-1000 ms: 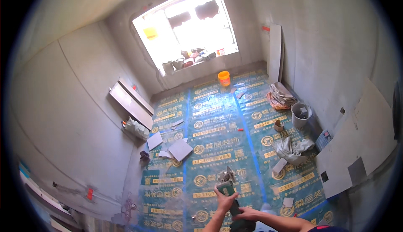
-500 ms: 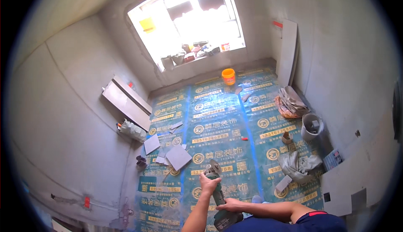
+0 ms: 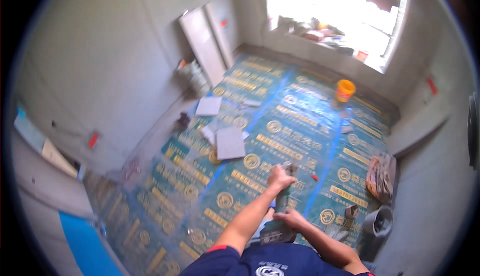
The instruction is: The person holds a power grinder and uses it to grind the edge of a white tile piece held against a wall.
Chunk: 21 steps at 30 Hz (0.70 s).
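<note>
A green and black cordless angle grinder [image 3: 281, 201] is held in front of my body above the covered floor. My left hand [image 3: 281, 177] wraps round its front end, just behind the disc [image 3: 289, 166]. The disc's outline is blurred. Lower down, my right hand [image 3: 294, 219] grips the body near the dark battery end [image 3: 276, 233]. Left of the grinder, a square grey tile [image 3: 230, 144] lies on the floor over smaller cut pieces. Farther off lies a second grey tile [image 3: 208, 106].
Green printed sheeting [image 3: 272, 126] with blue tape covers the floor. Long boards [image 3: 202, 46] and a sack [image 3: 194, 77] lean at the left wall. An orange bucket [image 3: 345, 90] stands near the window. Along the right are a bundle of sacks [image 3: 382, 177] and a grey bucket [image 3: 377, 221].
My view has swung to the left, so the room's contents sit farther right. The grinder, still in both hands, is now more upright in the picture; more of the left wall shows.
</note>
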Tool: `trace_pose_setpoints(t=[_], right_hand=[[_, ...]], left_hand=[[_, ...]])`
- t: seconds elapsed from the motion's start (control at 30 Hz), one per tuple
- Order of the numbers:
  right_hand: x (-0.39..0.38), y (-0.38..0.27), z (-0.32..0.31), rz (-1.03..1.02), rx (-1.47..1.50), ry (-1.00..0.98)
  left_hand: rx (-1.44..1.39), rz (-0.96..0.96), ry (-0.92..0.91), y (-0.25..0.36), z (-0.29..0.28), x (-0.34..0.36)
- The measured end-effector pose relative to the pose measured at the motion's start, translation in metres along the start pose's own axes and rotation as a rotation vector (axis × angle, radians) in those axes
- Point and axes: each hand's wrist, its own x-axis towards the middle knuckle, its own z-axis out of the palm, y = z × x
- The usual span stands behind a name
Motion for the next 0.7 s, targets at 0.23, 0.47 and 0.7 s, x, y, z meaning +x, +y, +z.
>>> trace_pose_setpoints(t=[0.23, 0.47, 0.7], right_hand=[[0.073, -0.102, -0.088, -0.016, 0.178, -0.189], [0.251, -0.192, -0.215, 0.136, 0.512, -0.025], [0.420, -0.337, -0.201, 0.235, 0.295, -0.313]], left_hand=[[-0.209, -0.010, -0.006, 0.031, -0.016, 0.137], [-0.282, -0.292, 0.103, 0.009, -0.052, 0.218], [-0.289, -0.361, 0.187, 0.030, -0.063, 0.300]])
